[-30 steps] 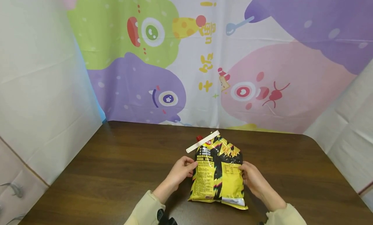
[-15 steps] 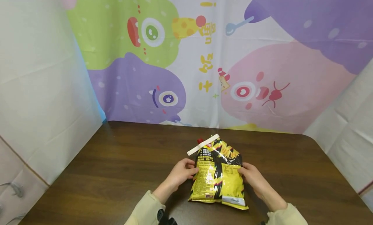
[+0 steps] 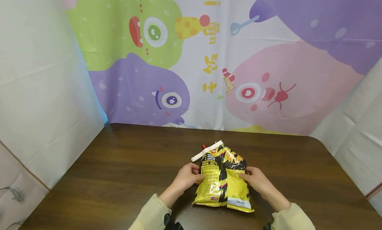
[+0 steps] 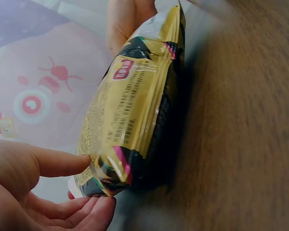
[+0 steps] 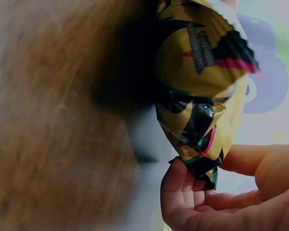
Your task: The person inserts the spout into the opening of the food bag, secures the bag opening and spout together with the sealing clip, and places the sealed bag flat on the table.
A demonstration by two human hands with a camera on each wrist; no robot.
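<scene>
A yellow and black snack bag [image 3: 237,187] stands near the front middle of the table, its printed panels facing me. A cream bag clip [image 3: 207,151] runs slantwise across its top left corner, and a small red piece [image 3: 204,146] shows behind the clip. My left hand [image 3: 185,178] grips the bag's left edge, thumb on the face and fingers curled behind it, as the left wrist view shows. On the opposite edge, my right hand [image 3: 259,181] pinches the bag between thumb and fingers [image 5: 183,192]. The back of the bag is hidden in the head view.
The dark wooden table [image 3: 128,170] reaches back to a hanging cloth [image 3: 206,114] printed with cartoon creatures. White cloth walls [image 3: 44,74] close in both sides. Both forearms wear pale sleeves [image 3: 152,213] with dark wrist devices.
The top of the bag and its clip have sunk a little toward me, so the bag looks shorter. Both thumbs have moved slightly further onto its face.
</scene>
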